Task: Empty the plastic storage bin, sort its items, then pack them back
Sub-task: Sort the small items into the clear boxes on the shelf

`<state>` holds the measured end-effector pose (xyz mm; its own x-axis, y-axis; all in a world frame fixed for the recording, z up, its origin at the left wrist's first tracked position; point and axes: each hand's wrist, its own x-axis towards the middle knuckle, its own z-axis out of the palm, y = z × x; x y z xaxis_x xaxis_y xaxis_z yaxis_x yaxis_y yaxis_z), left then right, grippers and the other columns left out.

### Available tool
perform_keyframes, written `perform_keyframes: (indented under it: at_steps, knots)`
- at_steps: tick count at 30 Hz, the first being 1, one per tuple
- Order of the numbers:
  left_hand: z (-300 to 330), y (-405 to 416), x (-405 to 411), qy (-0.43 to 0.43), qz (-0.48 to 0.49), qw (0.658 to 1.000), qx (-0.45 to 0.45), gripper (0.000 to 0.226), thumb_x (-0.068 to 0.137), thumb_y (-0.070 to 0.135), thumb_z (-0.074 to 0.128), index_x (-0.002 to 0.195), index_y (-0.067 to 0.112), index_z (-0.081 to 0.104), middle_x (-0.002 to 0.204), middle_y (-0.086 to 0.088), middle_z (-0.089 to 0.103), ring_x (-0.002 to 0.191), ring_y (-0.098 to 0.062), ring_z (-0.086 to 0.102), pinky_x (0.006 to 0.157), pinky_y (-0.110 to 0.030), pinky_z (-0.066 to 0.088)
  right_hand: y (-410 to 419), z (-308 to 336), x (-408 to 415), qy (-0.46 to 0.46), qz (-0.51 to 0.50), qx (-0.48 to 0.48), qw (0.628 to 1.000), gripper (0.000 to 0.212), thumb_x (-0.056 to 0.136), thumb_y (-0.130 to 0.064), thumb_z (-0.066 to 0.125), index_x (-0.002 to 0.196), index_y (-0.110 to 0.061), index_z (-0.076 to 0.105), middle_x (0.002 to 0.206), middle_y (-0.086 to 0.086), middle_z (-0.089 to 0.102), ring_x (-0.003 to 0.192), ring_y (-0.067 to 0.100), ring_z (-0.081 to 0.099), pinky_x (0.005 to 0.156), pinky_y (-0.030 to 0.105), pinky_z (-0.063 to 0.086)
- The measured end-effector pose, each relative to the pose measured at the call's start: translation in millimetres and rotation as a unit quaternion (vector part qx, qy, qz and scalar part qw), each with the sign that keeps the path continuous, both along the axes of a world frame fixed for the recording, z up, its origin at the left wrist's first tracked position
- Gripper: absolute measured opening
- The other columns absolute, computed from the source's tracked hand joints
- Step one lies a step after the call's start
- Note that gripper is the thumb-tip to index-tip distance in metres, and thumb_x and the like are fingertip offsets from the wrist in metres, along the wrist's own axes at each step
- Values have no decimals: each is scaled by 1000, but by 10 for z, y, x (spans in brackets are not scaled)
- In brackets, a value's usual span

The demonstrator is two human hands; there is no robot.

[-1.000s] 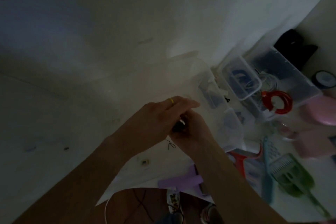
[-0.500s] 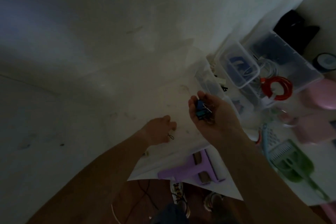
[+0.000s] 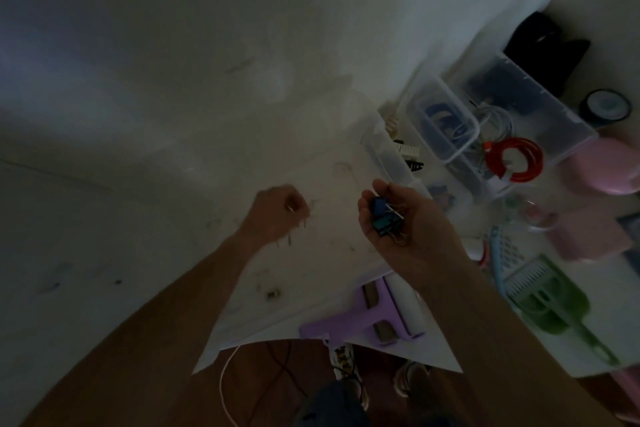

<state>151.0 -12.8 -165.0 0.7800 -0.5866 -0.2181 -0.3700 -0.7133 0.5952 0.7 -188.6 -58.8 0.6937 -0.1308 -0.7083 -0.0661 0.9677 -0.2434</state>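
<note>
Cupping binder clips (image 3: 387,218) in right hand (image 3: 398,218), left hand (image 3: 280,210) curling fingers (contents unclear); lying nearby: red cable coil (image 3: 516,159), green scoop (image 3: 554,298), purple squeegee (image 3: 363,319).

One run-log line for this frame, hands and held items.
left hand: fingers curled down at white sheet, contents unclear | right hand: palm up, cupping binder clips | small bins: beside sheet

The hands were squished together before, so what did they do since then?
They came apart. The left hand moved left, down to the white sheet, fingers curled over small bits there. The right hand turned palm up and cups the binder clips. The storage bins and red cable coil stayed put.
</note>
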Motion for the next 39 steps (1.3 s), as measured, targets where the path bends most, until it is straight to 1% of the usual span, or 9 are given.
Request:
perform_keyframes:
  at_steps: [5, 10, 13, 17, 22, 27, 34, 36, 39]
  knots:
    - [1220, -88, 4, -25, -14, 989, -145, 11, 79, 27, 78, 79, 25, 68, 69, 6, 70, 65, -12, 69, 69, -31, 57, 134, -5, 115, 13, 26, 12, 1000, 26, 99, -17, 51, 97, 1, 70, 103, 19, 69, 95, 29, 67, 74, 38, 62]
    - [1768, -430, -423, -117, -176, 971, -112, 12, 84, 34, 72, 92, 25, 76, 81, 11, 70, 75, -3, 65, 72, -28, 54, 216, 252, 87, -68, 39, 55, 995, 37, 102, -31, 46, 98, -1, 68, 101, 20, 73, 87, 29, 73, 86, 39, 56]
    - [1757, -638, -644, -177, -223, 955, -80, 15, 87, 36, 66, 96, 28, 76, 87, 9, 66, 77, -4, 61, 71, -33, 52, 82, 410, -37, -75, 23, 86, 993, 36, 101, -30, 46, 95, 0, 64, 90, 18, 72, 73, 27, 74, 85, 33, 55]
    - [1671, -1088, -1053, -200, -187, 952, -138, 20, 87, 38, 64, 98, 25, 75, 98, 9, 61, 90, -7, 60, 81, -27, 51, -347, 356, -468, -76, -21, 70, 994, 16, 96, -16, 54, 98, -4, 64, 86, 11, 66, 71, 19, 67, 61, 25, 59]
    - [1498, -1933, -1755, -105, -180, 960, -186, 18, 88, 38, 66, 100, 25, 71, 93, 11, 64, 85, 0, 59, 79, -14, 47, -1084, 72, -1351, -45, -80, 19, 996, 21, 99, -20, 48, 83, -8, 55, 66, 6, 51, 45, 13, 45, 37, 23, 35]
    - [893, -2694, -2405, 32, -159, 980, -113, 13, 88, 38, 66, 91, 26, 70, 84, 11, 70, 75, -1, 64, 76, -26, 54, -1754, -331, -2296, 39, -155, 36, 987, 31, 104, -29, 42, 76, -15, 45, 62, 2, 42, 38, 11, 28, 30, 24, 27]
    - [352, -2954, -2829, 58, -115, 992, -18, 14, 90, 40, 58, 81, 31, 62, 77, 14, 66, 70, 1, 61, 69, -24, 51, -2221, -760, -2877, 93, -162, 87, 979, 34, 101, -33, 45, 71, -17, 46, 57, -1, 37, 35, 10, 23, 31, 23, 20]
    - [274, -2899, -2783, 34, -82, 996, 8, 11, 90, 35, 59, 85, 27, 65, 81, 10, 68, 72, -4, 62, 71, -30, 54, -2238, -816, -2782, 96, -136, 96, 981, 35, 103, -31, 42, 71, -17, 44, 57, -1, 36, 35, 11, 22, 31, 23, 20]
    - [227, -2745, -2585, -101, 19, 995, 4, 8, 83, 20, 68, 91, 18, 65, 87, -3, 68, 78, -23, 66, 70, -39, 55, -2178, -858, -2486, 93, -65, 84, 990, 34, 105, -26, 38, 72, -16, 43, 58, 1, 36, 37, 12, 21, 36, 23, 18]
